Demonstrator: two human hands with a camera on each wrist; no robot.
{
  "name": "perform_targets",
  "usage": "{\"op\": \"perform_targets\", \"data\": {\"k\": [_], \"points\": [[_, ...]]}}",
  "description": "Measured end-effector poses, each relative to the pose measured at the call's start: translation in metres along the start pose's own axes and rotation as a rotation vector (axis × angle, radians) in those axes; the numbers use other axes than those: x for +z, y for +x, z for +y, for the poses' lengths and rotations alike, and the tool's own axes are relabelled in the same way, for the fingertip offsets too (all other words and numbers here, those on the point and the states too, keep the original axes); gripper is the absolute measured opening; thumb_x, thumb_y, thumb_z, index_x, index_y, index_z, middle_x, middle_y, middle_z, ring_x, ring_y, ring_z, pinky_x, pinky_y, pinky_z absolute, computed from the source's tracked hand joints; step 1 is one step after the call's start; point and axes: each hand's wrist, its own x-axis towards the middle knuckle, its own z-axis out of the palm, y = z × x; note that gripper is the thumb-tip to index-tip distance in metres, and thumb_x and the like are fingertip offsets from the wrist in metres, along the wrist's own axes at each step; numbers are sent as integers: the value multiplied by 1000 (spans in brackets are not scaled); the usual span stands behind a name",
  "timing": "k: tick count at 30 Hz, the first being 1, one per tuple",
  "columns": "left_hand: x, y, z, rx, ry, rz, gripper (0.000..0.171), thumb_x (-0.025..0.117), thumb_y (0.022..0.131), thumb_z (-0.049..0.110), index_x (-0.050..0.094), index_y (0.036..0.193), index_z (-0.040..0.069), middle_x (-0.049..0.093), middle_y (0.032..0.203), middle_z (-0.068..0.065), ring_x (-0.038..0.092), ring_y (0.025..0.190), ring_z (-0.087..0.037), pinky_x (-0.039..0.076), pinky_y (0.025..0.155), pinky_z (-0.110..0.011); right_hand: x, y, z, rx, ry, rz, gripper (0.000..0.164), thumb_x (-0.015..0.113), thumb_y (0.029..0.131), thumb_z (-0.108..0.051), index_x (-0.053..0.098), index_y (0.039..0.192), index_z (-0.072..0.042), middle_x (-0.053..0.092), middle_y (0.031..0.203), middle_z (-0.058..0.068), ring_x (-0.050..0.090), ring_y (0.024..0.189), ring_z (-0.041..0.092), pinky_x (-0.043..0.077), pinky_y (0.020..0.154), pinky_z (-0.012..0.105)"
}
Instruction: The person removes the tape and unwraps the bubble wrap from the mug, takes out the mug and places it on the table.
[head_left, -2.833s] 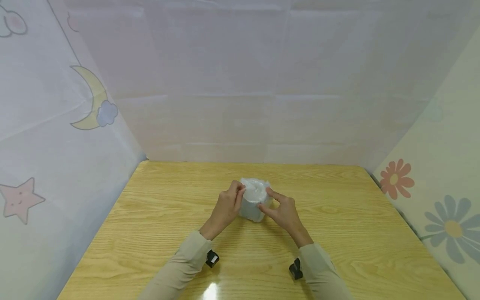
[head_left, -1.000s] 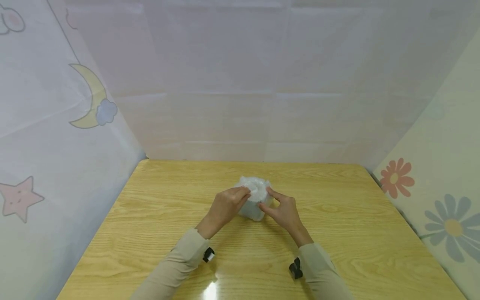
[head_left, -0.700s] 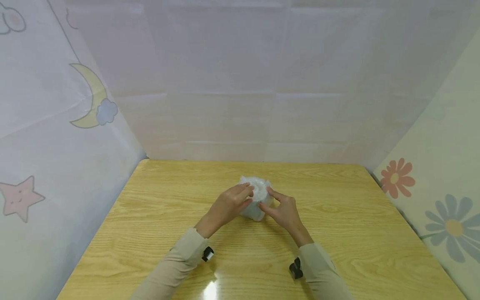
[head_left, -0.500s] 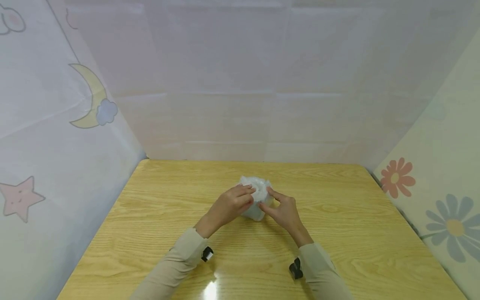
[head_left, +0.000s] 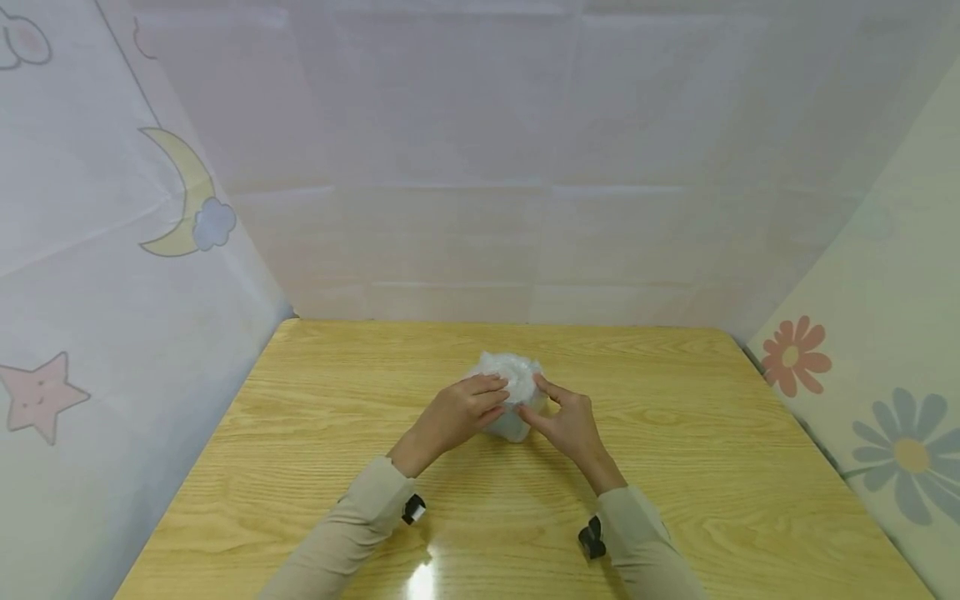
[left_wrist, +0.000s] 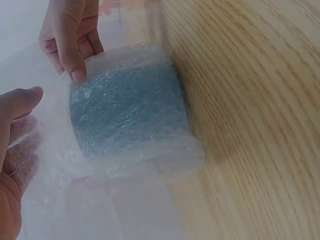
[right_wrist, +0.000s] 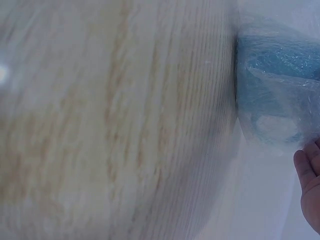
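A blue cylindrical object [left_wrist: 127, 110] stands on the table inside clear bubble wrap [head_left: 512, 363]. Crumpled wrap gathers loosely at its top, and what the object is cannot be told. My left hand [head_left: 454, 412] lies at the upper left of the bundle, its fingers reaching over the wrap; in the left wrist view the thumb stands apart and film overlaps the fingers. With thumb and index finger, my right hand [head_left: 570, 423] grips the upper right rim of the bundle. The right wrist view shows part of that hand [right_wrist: 310, 180] beside the wrapped side.
The bundle rests on a wood-grain table [head_left: 337, 375], behind which hangs a pale sheet [head_left: 480, 167]. Printed panels flank it, with a moon [head_left: 183, 192] on the left and a flower [head_left: 795, 357] on the right. Black wrist devices [head_left: 592, 537] sit below both sleeves.
My left hand first pinched the raised wrap edge, then moved inward, and its fingers have spread over the top of the wrap. The right hand has stayed in place.
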Motion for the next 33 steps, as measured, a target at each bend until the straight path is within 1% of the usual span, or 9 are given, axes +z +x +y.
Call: {"op": "perform_targets", "data": {"k": [4, 9, 15, 18, 22, 26, 30, 33], "points": [[-1, -1, 1, -6, 22, 2, 30, 80, 81, 14, 73, 106, 1, 69, 112, -11, 65, 104, -21, 50, 91, -27, 0, 0, 0, 12, 6, -3, 59, 82, 80, -21, 57, 125, 9, 55, 125, 21, 59, 110, 37, 51, 87, 50], [0, -2, 2, -33, -1, 26, 30, 81, 79, 8, 72, 107, 0, 68, 113, -12, 66, 101, -19, 51, 86, -22, 1, -1, -1, 29, 5, -10, 61, 82, 80, -23, 57, 126, 9, 55, 126, 21, 58, 111, 37, 50, 88, 50], [0, -4, 2, -76, -16, 36, 33, 80, 79, 2, 71, 110, -1, 67, 117, -13, 67, 100, -19, 51, 83, -20, 0, -1, -1, 17, -4, -10, 61, 82, 80, -22, 57, 126, 9, 55, 126, 21, 58, 111, 37, 51, 87, 50], [0, -4, 2, -86, -21, 45, 36, 80, 78, 0, 70, 112, -2, 66, 118, -14, 67, 99, -20, 51, 83, -19, 0, -1, -1, 20, -7, -12, 60, 82, 80, -22, 57, 126, 9, 55, 126, 21, 58, 111, 37, 51, 87, 50], [1, -3, 1, -105, -65, 71, 37, 78, 78, -5, 68, 114, -5, 65, 118, -16, 67, 100, -22, 51, 84, -20, 0, -1, -1, 30, -6, -15, 60, 82, 80, -21, 57, 126, 9, 55, 126, 20, 58, 112, 37, 50, 88, 49], [3, -4, -1, -132, -134, 105, 37, 75, 79, -9, 67, 114, -7, 65, 119, -18, 66, 103, -25, 51, 85, -22, 0, -1, -1, 30, -7, -15, 60, 82, 81, -22, 57, 126, 9, 55, 126, 21, 57, 112, 37, 50, 89, 50], [5, -5, -4, -175, -202, 150, 37, 74, 78, -12, 68, 114, -7, 65, 119, -18, 67, 99, -26, 54, 78, -21, 0, 0, -1, 33, -10, -10, 61, 82, 80, -24, 58, 127, 8, 55, 126, 20, 56, 113, 37, 49, 90, 51], [6, -5, -6, -200, -240, 187, 37, 73, 78, -13, 68, 114, -7, 65, 118, -18, 68, 93, -26, 54, 70, -18, 0, 0, 0, 35, -11, -6, 61, 82, 80, -24, 58, 127, 7, 55, 126, 20, 56, 113, 37, 49, 90, 51]]}}
